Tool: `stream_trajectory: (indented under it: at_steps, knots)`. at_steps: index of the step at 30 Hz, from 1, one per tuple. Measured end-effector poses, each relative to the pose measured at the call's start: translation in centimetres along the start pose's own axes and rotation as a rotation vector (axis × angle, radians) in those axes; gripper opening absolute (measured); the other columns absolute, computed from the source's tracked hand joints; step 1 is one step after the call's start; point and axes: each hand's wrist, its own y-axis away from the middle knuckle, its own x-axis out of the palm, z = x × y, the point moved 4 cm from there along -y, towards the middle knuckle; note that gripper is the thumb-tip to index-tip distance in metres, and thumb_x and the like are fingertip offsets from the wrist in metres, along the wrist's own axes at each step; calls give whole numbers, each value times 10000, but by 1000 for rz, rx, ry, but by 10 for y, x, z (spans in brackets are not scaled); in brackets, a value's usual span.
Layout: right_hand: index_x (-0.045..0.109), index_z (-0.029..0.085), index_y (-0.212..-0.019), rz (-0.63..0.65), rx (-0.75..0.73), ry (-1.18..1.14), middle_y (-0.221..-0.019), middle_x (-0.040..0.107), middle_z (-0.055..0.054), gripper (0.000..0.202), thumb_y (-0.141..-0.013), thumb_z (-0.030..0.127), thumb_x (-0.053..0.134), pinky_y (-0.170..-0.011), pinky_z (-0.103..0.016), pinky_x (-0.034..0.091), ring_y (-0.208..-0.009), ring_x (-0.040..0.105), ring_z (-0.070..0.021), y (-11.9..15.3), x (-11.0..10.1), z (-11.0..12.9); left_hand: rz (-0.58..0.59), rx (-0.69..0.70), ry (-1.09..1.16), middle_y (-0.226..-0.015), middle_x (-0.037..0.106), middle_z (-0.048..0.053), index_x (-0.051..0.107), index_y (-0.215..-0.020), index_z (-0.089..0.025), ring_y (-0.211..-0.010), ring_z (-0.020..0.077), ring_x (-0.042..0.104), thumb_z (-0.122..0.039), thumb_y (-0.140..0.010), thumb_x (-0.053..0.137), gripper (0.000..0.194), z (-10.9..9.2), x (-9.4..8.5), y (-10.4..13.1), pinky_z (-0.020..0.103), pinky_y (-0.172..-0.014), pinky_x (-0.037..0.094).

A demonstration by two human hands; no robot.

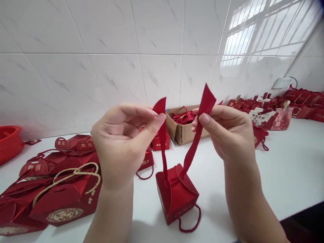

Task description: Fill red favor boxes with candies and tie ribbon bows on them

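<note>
A small red box (181,199) stands on the white table in the middle, with a red cord loop hanging at its front. A red ribbon (193,148) passes through its top, and both ends rise up from it. My left hand (126,135) pinches the left end between thumb and fingers. The right end is pinched in my right hand (225,130), its tip sticking up above the thumb. The two hands are apart, above the box.
Red boxes, one with a gold cord bow (68,199), crowd the left side. Behind my hands is a cardboard box (183,133) of red ribbon. A red basin (10,143) sits far left. More red packages (263,116) line the tiled wall at right.
</note>
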Motion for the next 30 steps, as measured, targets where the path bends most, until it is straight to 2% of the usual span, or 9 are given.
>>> stream_trajectory:
  at_steps: [4, 9, 13, 16, 25, 30]
  knots:
    - [722, 258, -839, 24, 46, -33, -751, 723, 20, 48, -813, 237, 688, -603, -269, 602, -670, 697, -136, 0, 4, -5, 11, -64, -71, -682, 686, -53, 685, -755, -233, -622, 93, 661, -109, -716, 748, 144, 5, -3, 3, 201, -557, 569]
    - [714, 228, -837, 90, 82, -61, -751, 726, 6, 58, -840, 235, 657, -618, -269, 612, -668, 699, -133, 0, 9, -8, 10, -25, -85, -697, 686, -44, 682, -772, -231, -617, 88, 658, -144, -720, 757, 126, 8, -3, 2, 197, -562, 565]
    - [695, 224, -860, 79, 129, -53, -729, 718, 11, 60, -832, 268, 665, -563, -262, 607, -629, 692, -132, 1, 11, -12, 12, -5, -122, -718, 680, -45, 649, -763, -233, -629, 104, 663, -149, -714, 759, 147, 9, -3, -1, 232, -593, 577]
    - [680, 235, -877, 52, 119, -78, -697, 710, 26, 59, -830, 268, 668, -544, -251, 599, -626, 692, -132, 2, 13, -12, -2, -12, -105, -762, 682, -48, 635, -791, -248, -632, 103, 661, -149, -702, 771, 190, 6, -2, 1, 241, -591, 581]
    - [694, 226, -897, 93, 80, -99, -691, 711, 12, 70, -839, 224, 656, -598, -282, 603, -624, 687, -137, 8, 20, -5, 44, -46, -121, -807, 711, -32, 604, -932, -263, -703, 140, 686, -206, -718, 774, 280, 4, 5, 11, 274, -630, 604]
    - [692, 248, -893, 65, 34, -93, -695, 706, 19, 67, -846, 234, 648, -588, -291, 598, -618, 682, -139, 8, 21, -6, 6, -43, -158, -810, 707, -31, 583, -1006, -280, -687, 139, 683, -235, -747, 750, 312, 6, 3, 9, 282, -625, 600]
